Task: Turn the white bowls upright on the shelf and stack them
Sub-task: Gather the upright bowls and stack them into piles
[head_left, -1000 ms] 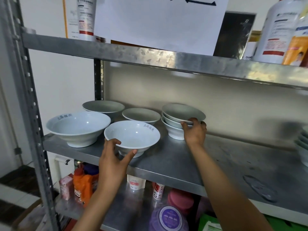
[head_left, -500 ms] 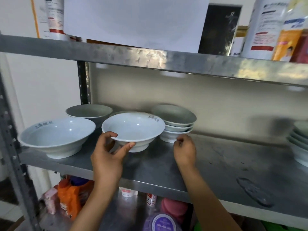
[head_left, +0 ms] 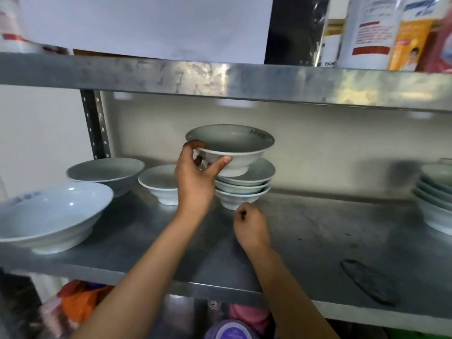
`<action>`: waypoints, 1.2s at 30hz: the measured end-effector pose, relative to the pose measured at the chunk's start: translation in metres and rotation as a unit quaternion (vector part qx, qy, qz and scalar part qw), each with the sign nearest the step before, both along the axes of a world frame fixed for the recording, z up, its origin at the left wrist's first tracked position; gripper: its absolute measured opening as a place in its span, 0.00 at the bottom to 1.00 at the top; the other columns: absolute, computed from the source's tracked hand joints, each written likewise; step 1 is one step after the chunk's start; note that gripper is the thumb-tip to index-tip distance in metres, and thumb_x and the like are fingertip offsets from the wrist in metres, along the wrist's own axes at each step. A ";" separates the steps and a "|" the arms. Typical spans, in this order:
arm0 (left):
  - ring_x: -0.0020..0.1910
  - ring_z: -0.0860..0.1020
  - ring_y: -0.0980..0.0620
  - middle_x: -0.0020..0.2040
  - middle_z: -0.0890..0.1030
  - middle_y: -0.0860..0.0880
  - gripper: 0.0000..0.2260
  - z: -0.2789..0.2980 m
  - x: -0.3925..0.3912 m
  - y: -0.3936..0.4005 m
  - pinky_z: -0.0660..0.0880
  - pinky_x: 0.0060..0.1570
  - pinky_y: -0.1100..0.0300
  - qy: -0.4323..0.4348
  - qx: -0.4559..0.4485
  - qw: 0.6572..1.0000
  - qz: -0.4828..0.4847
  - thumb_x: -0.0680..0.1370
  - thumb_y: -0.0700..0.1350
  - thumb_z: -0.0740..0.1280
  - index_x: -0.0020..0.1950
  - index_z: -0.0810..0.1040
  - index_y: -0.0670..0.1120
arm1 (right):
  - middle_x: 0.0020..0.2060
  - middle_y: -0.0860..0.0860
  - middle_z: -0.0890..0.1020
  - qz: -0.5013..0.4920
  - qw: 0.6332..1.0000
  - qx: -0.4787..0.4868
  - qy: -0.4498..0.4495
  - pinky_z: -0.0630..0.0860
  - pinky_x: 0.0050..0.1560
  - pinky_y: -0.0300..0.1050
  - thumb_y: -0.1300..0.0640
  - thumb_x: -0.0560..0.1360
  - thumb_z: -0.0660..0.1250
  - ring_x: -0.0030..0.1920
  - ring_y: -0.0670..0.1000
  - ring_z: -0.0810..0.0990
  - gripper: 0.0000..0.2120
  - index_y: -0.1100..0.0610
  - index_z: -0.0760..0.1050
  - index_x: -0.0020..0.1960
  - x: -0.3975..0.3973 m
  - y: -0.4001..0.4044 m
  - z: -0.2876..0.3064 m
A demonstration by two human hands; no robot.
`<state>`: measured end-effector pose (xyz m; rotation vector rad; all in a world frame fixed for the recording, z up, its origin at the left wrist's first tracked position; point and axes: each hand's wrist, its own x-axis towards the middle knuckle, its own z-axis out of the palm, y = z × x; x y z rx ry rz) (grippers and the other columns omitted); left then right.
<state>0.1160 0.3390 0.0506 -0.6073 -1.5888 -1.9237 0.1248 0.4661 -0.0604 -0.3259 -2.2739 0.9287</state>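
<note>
Where the shelf lies bare by its front edge, the right hand is loosely curled, empty; beyond, an upright bowl is gripped at its rim by the left hand atop the stack.

Left hand raised, fingers pinched; right hand low, loosely curled.

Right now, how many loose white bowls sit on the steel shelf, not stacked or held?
3: a large white ceramic bowl front left, another behind it, and a small one beside the left hand. Others may be hidden.
</note>
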 end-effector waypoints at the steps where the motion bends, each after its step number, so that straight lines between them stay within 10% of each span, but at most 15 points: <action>1: 0.50 0.81 0.51 0.50 0.80 0.49 0.20 0.000 -0.005 0.006 0.78 0.44 0.64 0.003 -0.012 1.000 0.001 0.66 0.44 0.78 0.50 0.72 0.50 | 0.38 0.57 0.81 0.006 1.000 -0.006 0.004 0.71 0.40 0.46 0.63 0.72 0.61 0.41 0.58 0.79 0.08 0.54 0.71 0.35 0.000 0.001 -0.001; 10: 0.50 0.80 0.47 0.49 0.80 0.49 0.20 -0.008 -0.047 0.032 0.79 0.48 0.47 -0.026 -0.099 0.995 0.020 0.63 0.51 0.78 0.48 0.71 0.55 | 0.38 0.56 0.79 0.025 1.000 0.014 -0.004 0.67 0.40 0.44 0.63 0.72 0.60 0.41 0.56 0.77 0.08 0.54 0.70 0.35 -0.003 0.004 -0.001; 20: 0.51 0.77 0.45 0.51 0.79 0.44 0.20 -0.033 -0.063 0.034 0.73 0.48 0.55 -0.029 -0.337 0.934 0.118 0.68 0.54 0.75 0.53 0.77 0.45 | 0.38 0.54 0.79 0.026 1.000 0.014 0.007 0.69 0.39 0.43 0.63 0.71 0.62 0.39 0.54 0.76 0.06 0.57 0.74 0.37 -0.004 0.008 -0.002; 25: 0.71 0.63 0.42 0.73 0.65 0.42 0.29 -0.057 -0.063 0.020 0.67 0.66 0.49 -0.016 -0.430 0.899 0.074 0.74 0.56 0.67 0.73 0.64 0.50 | 0.38 0.54 0.79 0.031 0.998 0.048 -0.004 0.70 0.40 0.44 0.63 0.71 0.62 0.39 0.54 0.77 0.07 0.55 0.73 0.36 -0.005 0.009 -0.002; 36: 0.77 0.52 0.49 0.78 0.54 0.46 0.28 -0.071 -0.006 -0.059 0.52 0.72 0.58 -0.003 -0.411 0.908 0.084 0.78 0.52 0.63 0.76 0.58 0.49 | 0.41 0.54 0.81 0.039 0.988 0.146 -0.027 0.76 0.44 0.50 0.59 0.73 0.61 0.43 0.58 0.79 0.05 0.55 0.74 0.41 -0.001 -0.004 0.005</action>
